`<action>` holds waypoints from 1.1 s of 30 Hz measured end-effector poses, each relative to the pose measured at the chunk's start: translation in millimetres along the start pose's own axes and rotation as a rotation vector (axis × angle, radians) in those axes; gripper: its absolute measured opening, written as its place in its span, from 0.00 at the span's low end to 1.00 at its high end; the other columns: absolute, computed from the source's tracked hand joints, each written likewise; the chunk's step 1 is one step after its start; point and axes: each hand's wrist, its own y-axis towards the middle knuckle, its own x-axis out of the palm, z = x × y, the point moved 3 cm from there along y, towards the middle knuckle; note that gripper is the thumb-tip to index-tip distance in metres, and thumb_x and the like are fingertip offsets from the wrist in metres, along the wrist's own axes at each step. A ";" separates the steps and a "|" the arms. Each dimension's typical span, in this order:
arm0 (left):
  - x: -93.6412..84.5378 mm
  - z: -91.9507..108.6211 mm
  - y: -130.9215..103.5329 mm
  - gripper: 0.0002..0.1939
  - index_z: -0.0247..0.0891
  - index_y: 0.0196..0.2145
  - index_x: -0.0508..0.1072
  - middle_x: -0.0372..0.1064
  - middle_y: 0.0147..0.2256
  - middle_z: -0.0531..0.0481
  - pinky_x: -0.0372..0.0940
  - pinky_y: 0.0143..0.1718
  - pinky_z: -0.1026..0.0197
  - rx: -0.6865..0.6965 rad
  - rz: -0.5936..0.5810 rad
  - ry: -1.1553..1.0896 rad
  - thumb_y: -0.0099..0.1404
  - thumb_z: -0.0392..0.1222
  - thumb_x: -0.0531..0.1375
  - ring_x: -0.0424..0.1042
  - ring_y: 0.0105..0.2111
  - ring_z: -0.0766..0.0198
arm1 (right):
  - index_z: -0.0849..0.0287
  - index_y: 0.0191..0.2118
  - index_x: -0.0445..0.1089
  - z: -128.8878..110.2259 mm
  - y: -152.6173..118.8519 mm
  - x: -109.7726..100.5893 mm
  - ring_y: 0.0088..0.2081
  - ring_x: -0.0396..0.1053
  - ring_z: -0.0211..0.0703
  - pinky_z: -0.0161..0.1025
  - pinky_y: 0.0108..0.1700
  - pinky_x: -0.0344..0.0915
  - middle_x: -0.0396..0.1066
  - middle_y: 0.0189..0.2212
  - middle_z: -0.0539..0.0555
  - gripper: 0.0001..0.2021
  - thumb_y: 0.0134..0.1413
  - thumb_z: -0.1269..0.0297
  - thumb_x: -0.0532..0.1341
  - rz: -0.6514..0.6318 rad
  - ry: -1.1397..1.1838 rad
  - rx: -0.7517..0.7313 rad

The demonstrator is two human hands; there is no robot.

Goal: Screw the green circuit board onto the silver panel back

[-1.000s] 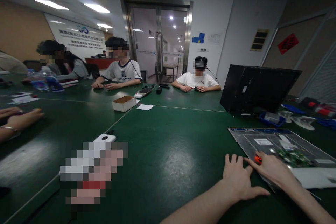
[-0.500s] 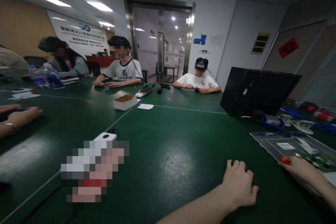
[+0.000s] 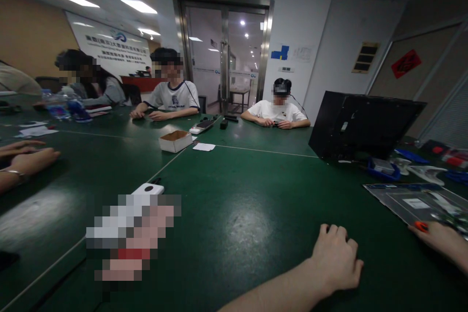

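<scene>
My left hand (image 3: 338,258) rests palm down on the green table (image 3: 226,234), its fingers bent, the thumb apart, with nothing visible in it. At the right edge of the view, my right hand (image 3: 444,241) is closed at the near edge of a thin flat panel (image 3: 397,200) that carries a circuit board and a white label. A small orange piece (image 3: 421,226) shows at its thumb and forefinger; whether that is held or lies on the panel, I cannot tell. Most of the right fingers are hidden.
A black monitor-like casing (image 3: 365,126) stands behind the panel, beside a blue tray (image 3: 383,169). Left lie a white power strip-like object (image 3: 148,189), partly pixelated, and a small open box (image 3: 175,142). Co-workers sit around the table; another person's hands (image 3: 32,158) are at left.
My right hand has shifted right, and the flat panel and orange piece have moved with it. My left hand stays in place. The view has turned very slightly.
</scene>
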 end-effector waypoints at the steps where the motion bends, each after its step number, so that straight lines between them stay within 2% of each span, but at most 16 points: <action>1: 0.3 0.4 0.2 0.20 0.33 0.52 0.74 0.69 0.52 0.35 0.61 0.56 0.44 0.002 0.007 0.006 0.74 0.51 0.56 0.67 0.54 0.46 | 0.48 0.11 0.62 1.5 -2.4 4.4 0.16 0.72 0.53 0.49 0.24 0.67 0.67 0.13 0.69 0.30 0.54 0.35 0.48 -0.049 0.027 0.011; 4: 1.7 1.7 1.0 0.19 0.33 0.52 0.74 0.70 0.52 0.36 0.61 0.56 0.44 0.021 0.003 0.023 0.73 0.50 0.56 0.68 0.53 0.47 | 0.49 0.15 0.65 -5.2 -15.2 18.7 0.19 0.75 0.57 0.50 0.26 0.68 0.71 0.16 0.68 0.27 0.52 0.36 0.50 -0.191 0.087 0.042; 6: 0.8 2.0 0.9 0.19 0.32 0.51 0.75 0.70 0.51 0.36 0.61 0.55 0.44 0.018 0.017 0.032 0.73 0.49 0.57 0.68 0.52 0.47 | 0.51 0.20 0.70 -24.5 -29.0 25.3 0.23 0.76 0.61 0.52 0.28 0.70 0.74 0.19 0.65 0.23 0.48 0.39 0.54 -0.225 0.094 0.027; 10: -6.0 -0.8 -2.7 0.20 0.30 0.50 0.74 0.72 0.49 0.37 0.61 0.56 0.47 -0.058 0.076 -0.009 0.74 0.50 0.56 0.68 0.51 0.49 | 0.54 0.27 0.72 -95.7 -68.9 27.4 0.30 0.79 0.63 0.50 0.33 0.70 0.78 0.25 0.63 0.20 0.55 0.45 0.52 -0.267 -0.023 -0.146; 13: -14.4 -7.4 -8.0 0.20 0.31 0.51 0.74 0.71 0.49 0.39 0.61 0.57 0.48 -0.126 0.165 -0.090 0.75 0.51 0.53 0.67 0.52 0.50 | 0.56 0.39 0.75 -152.9 -102.8 22.2 0.35 0.80 0.63 0.47 0.34 0.70 0.80 0.31 0.63 0.18 0.58 0.51 0.53 -0.284 -0.078 -0.253; 15: -21.2 -14.6 -12.0 0.20 0.32 0.51 0.74 0.71 0.50 0.40 0.61 0.58 0.49 -0.163 0.219 -0.115 0.76 0.51 0.52 0.67 0.53 0.52 | 0.58 0.42 0.75 -186.0 -124.6 18.1 0.39 0.79 0.62 0.46 0.37 0.70 0.80 0.34 0.63 0.16 0.58 0.56 0.54 -0.268 -0.090 -0.353; 18: -32.9 -30.5 -17.7 0.19 0.34 0.51 0.75 0.72 0.51 0.42 0.60 0.60 0.52 -0.210 0.251 -0.093 0.77 0.50 0.52 0.68 0.55 0.54 | 0.58 0.44 0.75 -225.7 -153.9 12.3 0.38 0.79 0.61 0.46 0.38 0.70 0.80 0.35 0.62 0.16 0.58 0.56 0.56 -0.276 -0.071 -0.457; 21: -46.1 -52.0 -23.9 0.18 0.35 0.52 0.75 0.71 0.55 0.43 0.58 0.63 0.53 -0.259 0.260 -0.055 0.77 0.48 0.52 0.67 0.57 0.56 | 0.56 0.43 0.76 -261.5 -180.1 8.2 0.43 0.79 0.60 0.45 0.43 0.70 0.80 0.40 0.61 0.15 0.60 0.54 0.57 -0.381 0.012 -0.593; 22: -50.3 -60.6 -26.8 0.18 0.35 0.53 0.75 0.70 0.56 0.42 0.58 0.63 0.53 -0.290 0.264 -0.038 0.77 0.46 0.51 0.66 0.58 0.55 | 0.56 0.43 0.76 -273.1 -187.5 8.2 0.42 0.79 0.59 0.44 0.43 0.70 0.80 0.40 0.60 0.14 0.58 0.54 0.59 -0.422 0.028 -0.626; 24: -56.9 -78.3 -34.9 0.20 0.34 0.57 0.73 0.68 0.59 0.41 0.58 0.63 0.53 -0.349 0.261 0.003 0.78 0.46 0.49 0.65 0.60 0.55 | 0.56 0.47 0.75 -298.0 -200.4 9.6 0.42 0.79 0.57 0.42 0.42 0.70 0.79 0.45 0.61 0.17 0.54 0.54 0.64 -0.427 0.083 -0.744; 27: -61.8 -104.3 -55.7 0.27 0.26 0.62 0.66 0.61 0.64 0.31 0.55 0.65 0.43 -0.458 0.210 0.077 0.79 0.48 0.45 0.60 0.65 0.46 | 0.58 0.52 0.73 -332.2 -214.7 20.6 0.38 0.79 0.55 0.39 0.36 0.70 0.77 0.50 0.63 0.27 0.46 0.53 0.70 -0.458 0.093 -0.932; 29: -63.9 -117.1 -74.5 0.32 0.23 0.66 0.62 0.56 0.66 0.28 0.52 0.66 0.40 -0.484 0.156 0.118 0.79 0.53 0.44 0.54 0.68 0.42 | 0.55 0.50 0.74 -348.9 -221.4 25.7 0.35 0.79 0.49 0.36 0.34 0.69 0.79 0.48 0.58 0.22 0.49 0.56 0.69 -0.475 0.125 -1.078; 31: -68.1 -125.5 -94.9 0.36 0.22 0.68 0.59 0.52 0.68 0.29 0.48 0.68 0.41 -0.488 0.116 0.150 0.79 0.57 0.43 0.49 0.70 0.42 | 0.53 0.51 0.74 -356.7 -222.7 20.6 0.35 0.80 0.47 0.36 0.35 0.71 0.79 0.50 0.57 0.20 0.51 0.57 0.68 -0.397 0.193 -1.160; 33: -74.0 -131.0 -114.2 0.36 0.21 0.69 0.56 0.49 0.69 0.29 0.47 0.69 0.42 -0.494 0.045 0.230 0.79 0.57 0.41 0.48 0.70 0.43 | 0.55 0.54 0.73 -353.9 -215.7 7.2 0.38 0.80 0.53 0.40 0.35 0.74 0.76 0.55 0.62 0.23 0.51 0.57 0.68 -0.285 0.248 -1.126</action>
